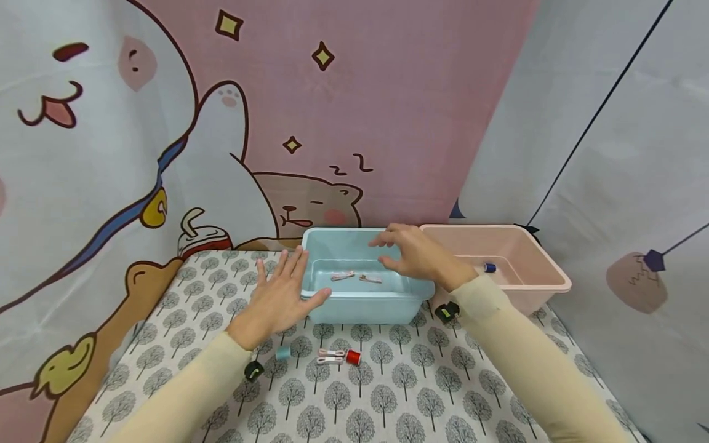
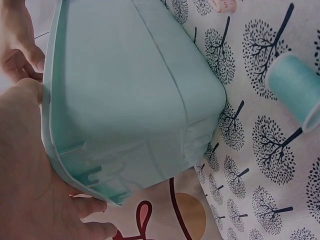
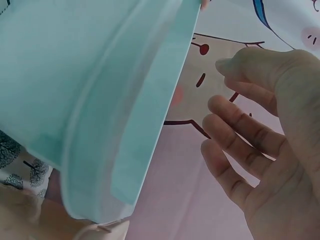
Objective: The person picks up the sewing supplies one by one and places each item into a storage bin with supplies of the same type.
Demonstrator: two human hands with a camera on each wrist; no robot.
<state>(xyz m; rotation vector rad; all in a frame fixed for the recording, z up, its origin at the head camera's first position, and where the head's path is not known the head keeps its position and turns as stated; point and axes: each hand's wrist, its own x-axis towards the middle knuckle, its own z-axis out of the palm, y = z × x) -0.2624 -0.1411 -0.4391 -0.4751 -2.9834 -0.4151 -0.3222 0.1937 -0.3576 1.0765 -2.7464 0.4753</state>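
A light blue plastic bin [image 1: 360, 311] stands on the table, with two small folded measuring tapes [image 1: 343, 275] on its floor. My left hand [image 1: 279, 298] lies at the bin's left end, fingers spread and straight, thumb along the rim [image 2: 47, 112]. Over the bin's right half hovers my right hand [image 1: 415, 252], its fingers loosely bent with nothing between them. In the right wrist view that hand [image 3: 255, 135] is apart from the bin's edge. In front of the bin lie a teal thread spool [image 1: 283, 352], two more folded measuring tapes [image 1: 330, 360] and a red thread spool [image 1: 353, 357].
A pink bin [image 1: 523, 287] stands right of the blue one, partly behind my right forearm, with a dark blue thread spool [image 1: 490, 267] inside. A tree-patterned cloth [image 1: 338, 397] covers the table. Printed curtains [image 1: 388, 123] hang close behind.
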